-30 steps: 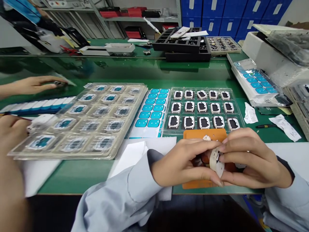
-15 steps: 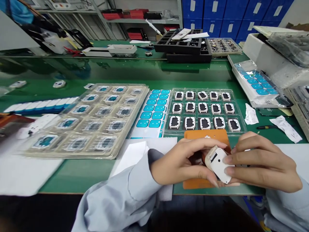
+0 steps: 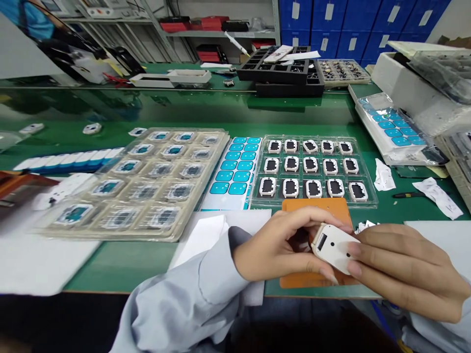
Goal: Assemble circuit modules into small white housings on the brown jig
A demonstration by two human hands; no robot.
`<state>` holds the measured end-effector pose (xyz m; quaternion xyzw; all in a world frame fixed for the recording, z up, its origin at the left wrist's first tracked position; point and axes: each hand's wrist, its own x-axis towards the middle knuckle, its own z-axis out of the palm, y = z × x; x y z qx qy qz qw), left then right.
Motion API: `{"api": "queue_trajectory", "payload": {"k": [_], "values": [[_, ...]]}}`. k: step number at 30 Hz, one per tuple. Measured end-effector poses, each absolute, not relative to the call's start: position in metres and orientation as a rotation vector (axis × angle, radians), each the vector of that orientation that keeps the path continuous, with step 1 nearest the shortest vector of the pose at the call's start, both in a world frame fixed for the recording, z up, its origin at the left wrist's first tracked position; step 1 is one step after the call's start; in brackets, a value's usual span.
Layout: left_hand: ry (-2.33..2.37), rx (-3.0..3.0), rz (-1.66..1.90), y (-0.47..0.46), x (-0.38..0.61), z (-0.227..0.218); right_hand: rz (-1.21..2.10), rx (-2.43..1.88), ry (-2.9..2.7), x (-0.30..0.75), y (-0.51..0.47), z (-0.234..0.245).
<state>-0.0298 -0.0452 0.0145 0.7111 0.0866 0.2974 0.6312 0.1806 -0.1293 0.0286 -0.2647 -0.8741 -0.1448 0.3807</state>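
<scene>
Flatter now: white housing point(image 3: 333, 247) pinched between left hand point(image 3: 275, 247) and right hand point(image 3: 405, 272).
The left thumb and fingers grip the slotted end; the right fingertips press against the opposite end. The housing is held above the orange mat point(image 3: 316, 211) and has turned from standing on edge in the earlier frame to lying nearly flat, slot and small holes facing up. A clear tray point(image 3: 370, 193) of similar parts sits just beyond on the green tabletop point(image 3: 121, 267).
</scene>
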Motion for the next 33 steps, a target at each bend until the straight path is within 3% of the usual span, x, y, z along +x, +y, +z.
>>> {"api": "queue_trajectory", "payload": {"k": [9,33], "values": [[0.204,1.671,0.702,-0.045,-0.028,0.013,-0.198,-0.763,-2.237,0.181,-0.135,0.032],[0.137,1.641,0.780,-0.048,-0.028,0.010,-0.172,-0.887,-2.319,0.182,-0.140,0.046]]}}
